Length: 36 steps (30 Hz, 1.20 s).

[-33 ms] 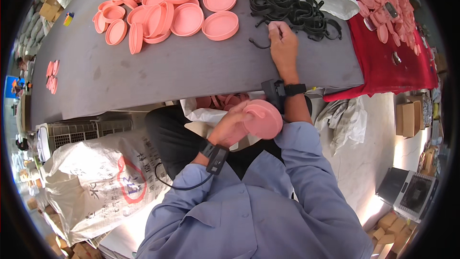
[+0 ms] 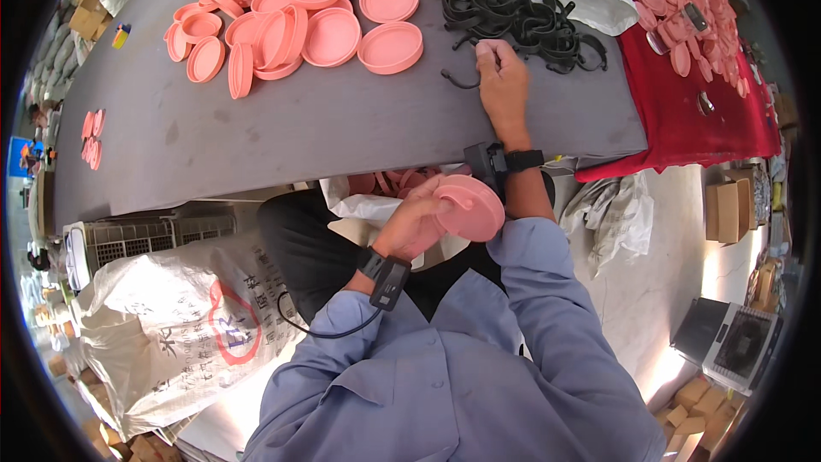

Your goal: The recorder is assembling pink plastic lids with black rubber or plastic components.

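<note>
My right fingers (image 2: 489,53) pinch a black ring (image 2: 463,80) at the pile's (image 2: 522,8) seven o'clock; my left hand (image 2: 416,222) grips a pink lid (image 2: 469,207) near my lap. I'd lift one ring free, untangled.

A heap of pink lids (image 2: 291,17) lies on the grey surface (image 2: 256,128). To the right, a red cloth (image 2: 710,111) carries smaller pink parts (image 2: 684,8). A white sack (image 2: 180,325) stands lower left beside a wire crate (image 2: 145,235). Cardboard boxes (image 2: 727,210) sit on the floor at right.
</note>
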{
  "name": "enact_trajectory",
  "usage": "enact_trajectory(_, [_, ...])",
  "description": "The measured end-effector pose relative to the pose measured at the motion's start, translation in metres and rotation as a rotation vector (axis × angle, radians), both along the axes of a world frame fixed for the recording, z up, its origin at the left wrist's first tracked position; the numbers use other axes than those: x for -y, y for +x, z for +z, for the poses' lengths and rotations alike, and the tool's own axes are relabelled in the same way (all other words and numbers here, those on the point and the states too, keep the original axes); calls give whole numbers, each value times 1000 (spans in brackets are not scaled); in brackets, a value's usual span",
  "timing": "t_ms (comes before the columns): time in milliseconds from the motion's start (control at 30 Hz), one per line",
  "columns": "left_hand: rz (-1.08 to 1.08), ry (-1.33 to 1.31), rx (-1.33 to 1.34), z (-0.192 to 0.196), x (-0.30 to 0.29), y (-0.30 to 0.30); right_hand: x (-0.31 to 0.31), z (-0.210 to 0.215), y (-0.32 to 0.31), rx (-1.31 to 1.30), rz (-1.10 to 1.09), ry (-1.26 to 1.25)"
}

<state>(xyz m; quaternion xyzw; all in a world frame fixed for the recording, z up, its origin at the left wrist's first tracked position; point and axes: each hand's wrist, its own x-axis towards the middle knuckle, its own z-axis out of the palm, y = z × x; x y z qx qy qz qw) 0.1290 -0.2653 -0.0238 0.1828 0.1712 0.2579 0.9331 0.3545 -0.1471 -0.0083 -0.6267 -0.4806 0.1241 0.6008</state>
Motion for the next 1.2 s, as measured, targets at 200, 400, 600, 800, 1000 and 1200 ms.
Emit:
enact_trajectory(200, [-77,68,-22,7,1,7,18,20,1,-139,81,-55])
enact_trajectory(400, [33,389,6,48,-31,7,25,85,23,-263,138,64])
enact_trajectory(600, [-12,435,-251,81,-112,28,37,81,81,-442,-110,93])
enact_trajectory(800, [106,398,-346,75,-102,0,80,62,43,-306,35,-25])
enact_trajectory(1000, [337,503,-412,73,-74,-9,101,62,-15,35,290,-131])
enact_trajectory(1200, [336,690,-531,69,-58,-17,107,68,-48,211,460,-99])
